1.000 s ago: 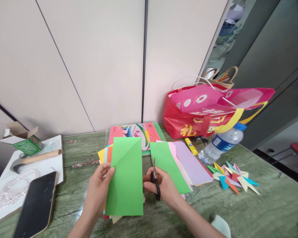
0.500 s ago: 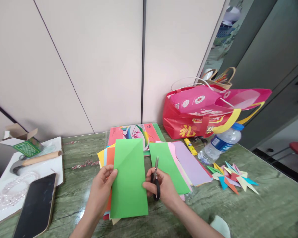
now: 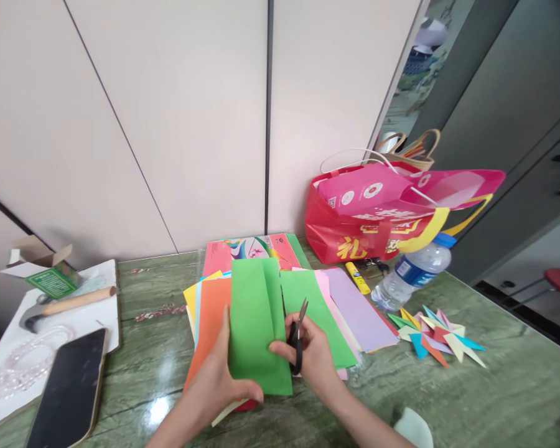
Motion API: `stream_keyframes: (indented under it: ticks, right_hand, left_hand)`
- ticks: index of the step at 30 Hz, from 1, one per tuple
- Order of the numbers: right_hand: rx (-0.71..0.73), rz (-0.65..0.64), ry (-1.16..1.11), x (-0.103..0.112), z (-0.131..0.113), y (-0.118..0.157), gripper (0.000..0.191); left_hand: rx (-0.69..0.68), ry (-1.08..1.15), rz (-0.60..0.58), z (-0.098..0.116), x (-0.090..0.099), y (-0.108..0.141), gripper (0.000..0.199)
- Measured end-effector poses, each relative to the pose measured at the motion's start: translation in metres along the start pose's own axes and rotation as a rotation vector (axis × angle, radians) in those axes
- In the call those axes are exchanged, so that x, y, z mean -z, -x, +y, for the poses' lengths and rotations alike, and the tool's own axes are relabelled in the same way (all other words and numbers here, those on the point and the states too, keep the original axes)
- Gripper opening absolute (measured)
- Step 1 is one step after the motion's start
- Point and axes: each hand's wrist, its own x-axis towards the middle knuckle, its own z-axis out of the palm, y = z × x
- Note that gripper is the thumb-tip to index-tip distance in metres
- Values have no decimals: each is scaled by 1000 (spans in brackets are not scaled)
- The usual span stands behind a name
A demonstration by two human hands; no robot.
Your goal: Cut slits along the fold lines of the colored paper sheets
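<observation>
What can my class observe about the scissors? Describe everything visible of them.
The scissors have shiny, metal-looking blades and black handles that look like plastic. Held in the person's right hand, which partly hides the handles, they point away from the wearer, tilted slightly rightward. Whether the blades are fully closed is hard to tell. They sit beside the right edge of the creased green paper sheet.

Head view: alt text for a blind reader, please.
A left hand and right hand touch a creased green paper sheet; the right also holds black-handled metal scissors. Coloured paper sheets and multicoloured folded-paper shapes lie nearby on a green marbled tabletop.
</observation>
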Motion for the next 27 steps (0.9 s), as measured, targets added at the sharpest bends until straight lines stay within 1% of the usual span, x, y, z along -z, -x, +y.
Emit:
stream_keyframes:
  ticks: [2,3,5,7,9,12,14,17,21,23,25,27]
  right_hand:
    - [12,-13,1,0,1,0,44]
    - [14,-28,-9,-1,1,1,43]
    - [5,-93,-59,-2,2,2,42]
    - [-15,-195,-130,-4,3,5,43]
    - [-31,-272,-174,-6,2,7,44]
    - [-47,-320,-173,-9,2,10,44]
    - [-45,-343,-160,-9,2,12,44]
    - [-26,-378,-142,-8,4,13,46]
    - [-9,-394,-99,-9,5,15,46]
    - [3,-383,-92,-8,5,15,44]
    - [26,-355,-77,-5,3,13,40]
    - [61,-275,-35,-1,1,8,36]
  left_hand:
    - [71,-16,-23,-1,-2,2,136]
    - [85,-4,-35,-3,-3,3,137]
    - [15,85,-86,-8,-3,2,137]
    - [-67,105,-125,-13,-3,2,130]
    - [-106,121,-182,-15,-3,1,120]
    - [-98,239,-302,-12,-3,2,107]
    - [-107,302,-332,-7,-2,3,99]
    - [-119,302,-306,-1,-1,5,82]
    - [-36,209,-229,7,0,7,55]
    - [11,183,-173,10,1,8,49]
    - [45,210,-99,12,3,8,48]
    - [65,266,-2,13,6,8,49]
